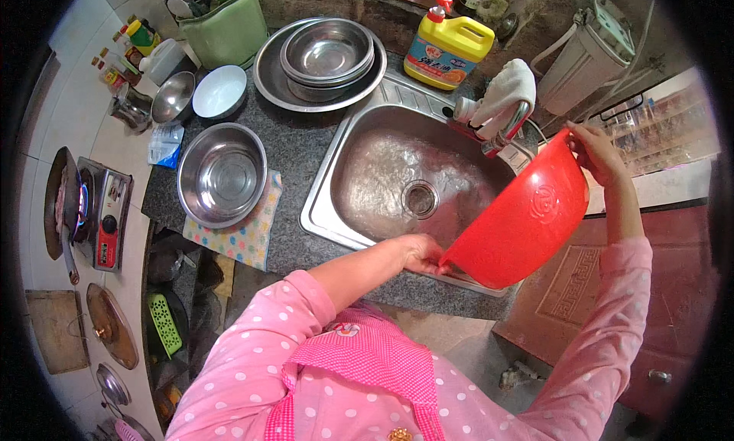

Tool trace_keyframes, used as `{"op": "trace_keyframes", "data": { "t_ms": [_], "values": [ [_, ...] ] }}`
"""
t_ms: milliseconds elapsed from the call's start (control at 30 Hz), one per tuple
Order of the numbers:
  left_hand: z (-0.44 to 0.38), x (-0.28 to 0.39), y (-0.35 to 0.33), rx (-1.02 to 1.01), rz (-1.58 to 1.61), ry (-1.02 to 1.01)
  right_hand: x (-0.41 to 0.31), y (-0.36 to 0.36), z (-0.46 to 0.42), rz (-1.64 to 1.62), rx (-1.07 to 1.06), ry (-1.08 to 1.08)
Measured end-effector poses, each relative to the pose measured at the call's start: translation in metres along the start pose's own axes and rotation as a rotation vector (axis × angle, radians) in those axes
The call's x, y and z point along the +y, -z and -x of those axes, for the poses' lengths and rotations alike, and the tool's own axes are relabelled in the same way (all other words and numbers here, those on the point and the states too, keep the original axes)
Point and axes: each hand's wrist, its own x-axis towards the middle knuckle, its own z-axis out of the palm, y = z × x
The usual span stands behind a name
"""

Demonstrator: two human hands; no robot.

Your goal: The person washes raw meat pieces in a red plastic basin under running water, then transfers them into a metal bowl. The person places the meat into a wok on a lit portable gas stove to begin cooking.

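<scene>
A red plastic basin (519, 223) is tipped on its side over the right part of the stainless steel sink (373, 183), its mouth turned toward the sink. My left hand (423, 254) grips its rim at the near left end, above the sink's front edge. At the far right end my right hand (593, 148) holds the rim, beside the faucet (507, 128). A white cloth (504, 97) is draped over the faucet. The round drain (420, 199) shows in the wet sink bottom. What the basin holds inside is hidden from me.
Left of the sink, a steel bowl (222, 174) rests on a dotted cloth (235, 240). Stacked steel basins (327, 57) and a yellow detergent jug (447, 51) stand behind. A lit portable gas stove (109, 223) carries a wok (60, 200) at far left.
</scene>
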Motion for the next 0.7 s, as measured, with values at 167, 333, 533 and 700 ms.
{"op": "trace_keyframes", "data": {
  "t_ms": [167,333,533,700],
  "values": [
    [0.064,0.024,-0.024,0.326,-0.261,-0.355,0.057,0.026,0.040,-0.141,0.143,-0.013],
    [0.089,0.031,-0.011,0.660,-0.402,-0.602,0.140,-0.003,0.039,-0.130,0.053,-0.031],
    [0.080,0.030,0.003,0.811,-0.589,-0.787,0.221,-0.050,0.004,-0.107,0.043,-0.168],
    [0.056,0.026,0.003,0.801,-0.614,-0.835,0.261,-0.049,-0.042,0.241,0.285,0.213]
  ]
}}
